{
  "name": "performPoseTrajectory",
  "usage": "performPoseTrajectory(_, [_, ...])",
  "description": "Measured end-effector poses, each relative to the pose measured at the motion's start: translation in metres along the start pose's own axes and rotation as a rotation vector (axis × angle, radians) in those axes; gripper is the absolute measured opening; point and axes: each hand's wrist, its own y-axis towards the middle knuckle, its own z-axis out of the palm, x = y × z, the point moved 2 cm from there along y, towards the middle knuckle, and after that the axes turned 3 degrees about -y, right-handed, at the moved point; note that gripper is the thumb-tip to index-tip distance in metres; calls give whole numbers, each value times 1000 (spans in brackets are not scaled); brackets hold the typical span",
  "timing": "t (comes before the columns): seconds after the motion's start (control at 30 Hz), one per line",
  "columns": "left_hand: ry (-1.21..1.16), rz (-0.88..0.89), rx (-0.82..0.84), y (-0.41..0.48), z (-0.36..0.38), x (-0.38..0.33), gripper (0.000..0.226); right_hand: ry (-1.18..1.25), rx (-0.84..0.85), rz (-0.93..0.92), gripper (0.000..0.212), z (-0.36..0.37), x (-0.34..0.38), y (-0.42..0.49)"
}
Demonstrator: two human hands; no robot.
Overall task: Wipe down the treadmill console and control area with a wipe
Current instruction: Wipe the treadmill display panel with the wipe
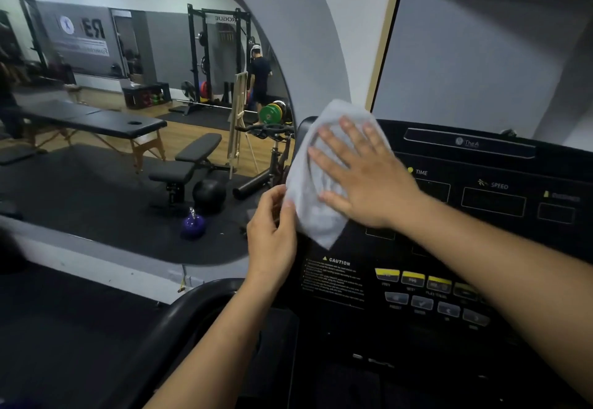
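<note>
A black treadmill console [481, 203] fills the right half of the head view, with TIME and SPEED displays and rows of yellow and grey buttons [426, 293] lower down. A pale grey wipe [308, 196] lies spread over the console's upper left corner. My right hand [362, 177] presses flat on the wipe, fingers spread and pointing left. My left hand [272, 229] pinches the wipe's left edge beside the console's side. Part of the wipe is hidden under my right palm.
A large arched mirror [134, 113] at the left reflects a gym: a massage table, a bench, a purple kettlebell, a squat rack and a person. A black curved handrail [179, 318] runs below my left forearm. A grey wall panel [481, 55] rises behind the console.
</note>
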Motion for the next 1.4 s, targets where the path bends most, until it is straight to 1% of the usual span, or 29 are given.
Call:
performPoseTrajectory(0.07, [-53, -37, -7, 1, -3, 3, 27, -18, 13, 59, 73, -4, -3, 13])
performPoseTrajectory(0.13, [-96, -68, -13, 2, -7, 7, 30, 9, 18, 61, 71, -6, 12, 11])
performPoseTrajectory(0.2, [-158, -96, -58, 2, -14, 8, 27, 35, 27, -27, 71, 2, 39, -5])
performPoseTrajectory(0.27, [-212, -111, -100, 3, -20, 8, 20, 91, -4, -124, 70, 11, 70, -30])
performPoseTrajectory(0.3, [-227, -115, -104, 3, -23, 7, 20, 139, -25, -174, 68, 16, 85, -44])
performPoseTrajectory(0.37, [-242, -123, -76, 2, -26, 5, 23, 209, -54, -288, 58, 24, 112, -70])
performPoseTrajectory(0.4, [-232, -119, -51, 2, -26, 6, 23, 210, -39, -339, 56, 27, 120, -78])
performPoseTrajectory(0.47, [-175, -102, 5, 1, -23, 8, 25, 179, -14, -408, 58, 31, 117, -78])
performPoseTrajectory(0.53, [-115, -105, 51, 2, -16, 8, 25, 159, -32, -363, 58, 31, 97, -61])
performPoseTrajectory(0.57, [-107, -110, 63, 2, -13, 7, 24, 149, -66, -300, 59, 27, 82, -49])
performPoseTrajectory(0.63, [-122, -115, 69, 2, -9, 6, 25, 85, -79, -159, 68, 14, 44, -20])
performPoseTrajectory(0.73, [-114, -143, 67, 1, -9, 10, 28, -6, -1, 16, 71, -5, 1, 11])
performPoseTrajectory(0.83, [-108, -149, 62, -2, -11, 11, 31, -31, 12, 81, 71, -10, 5, 13])
performPoseTrajectory(0.9, [-120, -166, 51, -2, -12, 12, 30, 3, 6, 29, 70, -2, 30, -1])
performPoseTrajectory(0.97, [-138, -161, 44, -1, -13, 11, 30, 55, -16, -85, 69, 7, 60, -24])
performPoseTrajectory(1.03, [-138, -156, 37, 0, -14, 9, 34, 135, -21, -231, 63, 16, 84, -50])
performPoseTrajectory(1.1, [-112, -150, 46, 2, -14, 7, 30, 158, 7, -381, 56, 25, 98, -69])
performPoseTrajectory(1.17, [-90, -153, 66, 4, -12, 8, 29, 119, 17, -473, 55, 28, 91, -72])
performPoseTrajectory(1.23, [-93, -156, 90, 6, -9, 9, 29, 98, -1, -422, 57, 24, 70, -58])
performPoseTrajectory(1.3, [-108, -156, 117, 6, -8, 9, 28, 50, -9, -277, 66, 15, 40, -34])
performPoseTrajectory(1.4, [-149, -155, 142, 4, -10, 5, 29, -1, -3, -82, 68, 2, 3, 0])
